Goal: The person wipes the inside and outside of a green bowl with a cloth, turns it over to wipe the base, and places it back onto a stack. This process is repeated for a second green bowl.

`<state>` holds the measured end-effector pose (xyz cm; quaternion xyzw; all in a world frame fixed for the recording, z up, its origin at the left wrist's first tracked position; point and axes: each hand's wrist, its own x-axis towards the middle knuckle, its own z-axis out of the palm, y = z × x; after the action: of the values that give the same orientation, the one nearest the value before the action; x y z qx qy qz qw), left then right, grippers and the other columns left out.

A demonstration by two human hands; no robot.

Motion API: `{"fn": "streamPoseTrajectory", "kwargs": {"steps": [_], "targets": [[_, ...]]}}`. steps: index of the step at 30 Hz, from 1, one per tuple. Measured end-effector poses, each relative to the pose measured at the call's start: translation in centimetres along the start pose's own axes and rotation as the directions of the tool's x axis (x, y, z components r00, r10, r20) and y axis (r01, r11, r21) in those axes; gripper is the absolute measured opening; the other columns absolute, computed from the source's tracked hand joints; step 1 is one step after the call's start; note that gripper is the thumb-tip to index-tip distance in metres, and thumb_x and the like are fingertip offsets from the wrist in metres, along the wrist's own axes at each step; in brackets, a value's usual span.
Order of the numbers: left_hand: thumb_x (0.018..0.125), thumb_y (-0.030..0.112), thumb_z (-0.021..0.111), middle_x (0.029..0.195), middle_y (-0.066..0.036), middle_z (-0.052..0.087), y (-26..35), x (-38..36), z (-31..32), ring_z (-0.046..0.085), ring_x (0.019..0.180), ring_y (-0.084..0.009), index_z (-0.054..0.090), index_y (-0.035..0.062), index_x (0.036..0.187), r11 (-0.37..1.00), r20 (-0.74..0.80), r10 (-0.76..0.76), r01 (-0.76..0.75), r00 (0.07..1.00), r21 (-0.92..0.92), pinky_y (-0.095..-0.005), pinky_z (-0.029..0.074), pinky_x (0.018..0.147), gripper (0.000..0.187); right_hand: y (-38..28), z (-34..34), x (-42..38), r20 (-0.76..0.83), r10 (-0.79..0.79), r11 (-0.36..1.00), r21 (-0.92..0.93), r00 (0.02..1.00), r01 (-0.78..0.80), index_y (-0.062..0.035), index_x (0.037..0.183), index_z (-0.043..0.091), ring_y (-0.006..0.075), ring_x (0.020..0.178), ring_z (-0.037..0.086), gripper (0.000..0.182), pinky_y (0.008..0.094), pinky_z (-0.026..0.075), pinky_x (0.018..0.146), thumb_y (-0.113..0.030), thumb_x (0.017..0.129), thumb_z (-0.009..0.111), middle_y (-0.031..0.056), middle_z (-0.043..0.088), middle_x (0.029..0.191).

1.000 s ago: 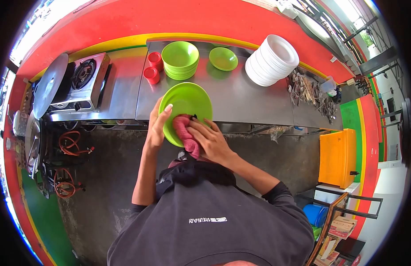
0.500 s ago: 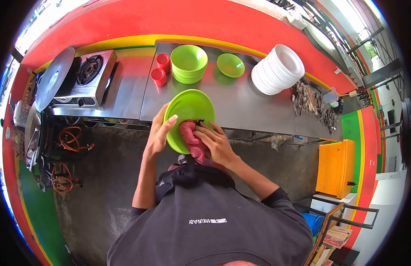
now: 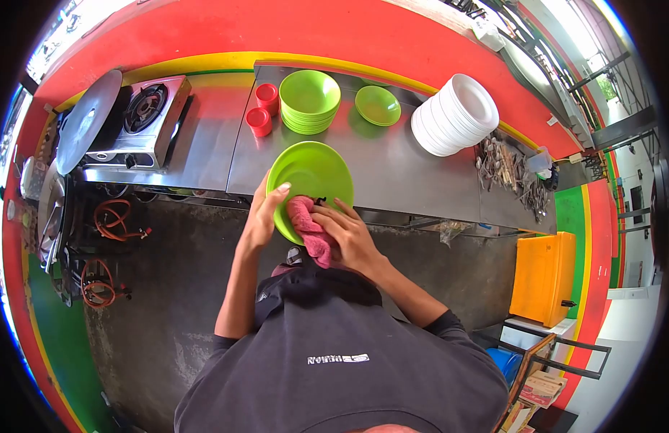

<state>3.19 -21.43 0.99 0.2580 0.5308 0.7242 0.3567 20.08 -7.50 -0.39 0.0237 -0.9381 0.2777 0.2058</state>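
My left hand (image 3: 262, 215) grips the left rim of a green bowl (image 3: 316, 167), thumb over the edge, its inside turned up toward me. Against the bowl's lower inner surface, my right hand (image 3: 346, 235) presses a pink cloth (image 3: 311, 229), which hangs down past the rim. Beyond the bowl, on the steel counter (image 3: 421, 184), stand a stack of green bowls (image 3: 309, 101), a single green bowl (image 3: 378, 106) and two red containers (image 3: 259, 122).
A tall stack of white plates (image 3: 450, 119) stands on the counter's right part, beside a pile of cutlery (image 3: 509, 167). At the left are a gas stove (image 3: 145, 119) and a large round metal lid (image 3: 89, 123). An orange box (image 3: 544, 278) is at the right.
The held bowl is tilted slightly differently and reaches a little farther right. The cloth and my right hand have shifted slightly left; both hands keep their hold.
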Motion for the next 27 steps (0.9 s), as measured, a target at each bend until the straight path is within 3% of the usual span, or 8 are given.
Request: {"fn": "streamPoseTrajectory", "kwargs": {"steps": [4, 7, 8, 11, 12, 16, 23, 27], "targets": [[0.106, 0.047, 0.044, 0.125, -0.014, 0.062, 0.8, -0.1, -0.1, 0.057, 0.117, -0.0196, 0.047, -0.0035, 0.142, 0.955, 0.019, 0.149, -0.149, 0.989, 0.255, -0.0342, 0.044, 0.103, 0.062, 1.3, -1.5, 0.0, -0.017, -0.002, 0.984, 0.176, 1.0, 0.005, -0.0043, 0.118, 0.068, 0.0285, 0.113, 0.068, 0.043, 0.0433, 0.049, 0.104, -0.01, 0.077, 0.077, 0.0107, 0.071, 0.12], [0.108, 0.053, 0.038, 0.115, -0.011, 0.065, -0.3, 0.2, -2.4, 0.059, 0.109, -0.0166, 0.052, -0.0031, 0.134, 0.981, 0.016, -0.054, 0.05, 0.998, 0.187, -0.0315, 0.046, 0.096, 0.064, 0.5, -3.9, -0.5, 0.093, 0.41, 0.683, 0.628, 0.907, -0.373, -0.0041, 0.122, 0.067, 0.0195, 0.111, 0.067, 0.042, 0.036, 0.049, 0.101, -0.006, 0.082, 0.078, 0.012, 0.07, 0.123], [0.109, 0.054, 0.036, 0.111, -0.01, 0.066, -1.0, 0.3, -2.5, 0.06, 0.106, -0.0147, 0.053, -0.0029, 0.131, 0.978, -0.001, -0.032, 0.031, 1.0, 0.208, -0.0298, 0.047, 0.092, 0.063, 1.3, -3.3, -1.4, 0.051, 0.484, 0.443, 0.847, 0.874, -0.295, -0.0045, 0.124, 0.067, 0.0159, 0.111, 0.065, 0.043, 0.0332, 0.049, 0.1, -0.006, 0.084, 0.079, 0.0128, 0.069, 0.124], [0.109, 0.054, 0.037, 0.109, -0.008, 0.067, -1.6, 0.3, -0.3, 0.059, 0.102, -0.0109, 0.055, -0.002, 0.129, 0.925, -0.021, 0.153, -0.136, 0.988, 0.355, -0.0266, 0.048, 0.088, 0.062, 3.3, -3.0, -3.0, -0.3, 0.251, 0.647, 0.759, 0.92, 0.071, -0.0075, 0.123, 0.069, 0.0216, 0.117, 0.063, 0.042, 0.0378, 0.049, 0.102, -0.008, 0.083, 0.081, 0.016, 0.066, 0.128], [0.11, 0.05, 0.039, 0.111, -0.007, 0.067, -1.7, 0.0, 0.9, 0.058, 0.101, -0.0084, 0.058, -0.0025, 0.126, 0.976, -0.054, 0.142, -0.131, 0.988, 0.174, -0.0263, 0.048, 0.088, 0.058, 2.4, -3.3, -3.8, -0.009, 0.544, 0.208, 0.97, 0.839, -0.125, -0.0101, 0.116, 0.073, 0.0301, 0.123, 0.059, 0.032, 0.0449, 0.046, 0.105, -0.01, 0.085, 0.08, 0.018, 0.061, 0.134], [0.111, 0.047, 0.038, 0.098, -0.002, 0.069, -3.4, -0.5, 3.2, 0.061, 0.085, -0.0054, 0.068, -0.0034, 0.112, 0.972, -0.237, -0.113, 0.058, 0.965, -0.228, -0.0238, 0.05, 0.076, 0.058, 3.6, -1.7, -3.8, -0.343, 0.228, 0.653, 0.748, 0.911, 0.118, -0.0122, 0.108, 0.074, 0.0337, 0.126, 0.055, 0.027, 0.0441, 0.044, 0.106, -0.019, 0.083, 0.083, 0.0188, 0.055, 0.14], [0.11, 0.05, 0.042, 0.064, 0.007, 0.053, -3.9, -0.4, 2.3, 0.043, 0.06, -0.0041, 0.06, 0.0028, 0.069, 0.911, -0.049, -0.182, 0.187, 0.982, 0.366, -0.0286, 0.035, 0.051, 0.065, 0.3, -5.6, -0.3, 0.109, 0.541, 0.496, 0.759, 0.834, -0.421, -0.0002, 0.104, 0.072, 0.0155, 0.101, 0.066, 0.035, 0.0301, 0.052, 0.092, -0.018, 0.078, 0.086, 0.0072, 0.07, 0.115], [0.109, 0.05, 0.044, 0.058, 0.009, 0.037, -4.3, 0.0, 5.0, 0.032, 0.058, -0.0037, 0.044, 0.0052, 0.06, 0.899, -0.139, -0.002, 0.063, 0.99, 0.433, -0.0298, 0.026, 0.048, 0.066, 0.6, -4.6, 1.1, -0.05, 0.473, 0.798, 0.447, 0.88, -0.404, 0.0035, 0.109, 0.068, 0.0169, 0.089, 0.07, 0.039, 0.0291, 0.054, 0.084, -0.011, 0.077, 0.085, 0.0086, 0.074, 0.096]]}}
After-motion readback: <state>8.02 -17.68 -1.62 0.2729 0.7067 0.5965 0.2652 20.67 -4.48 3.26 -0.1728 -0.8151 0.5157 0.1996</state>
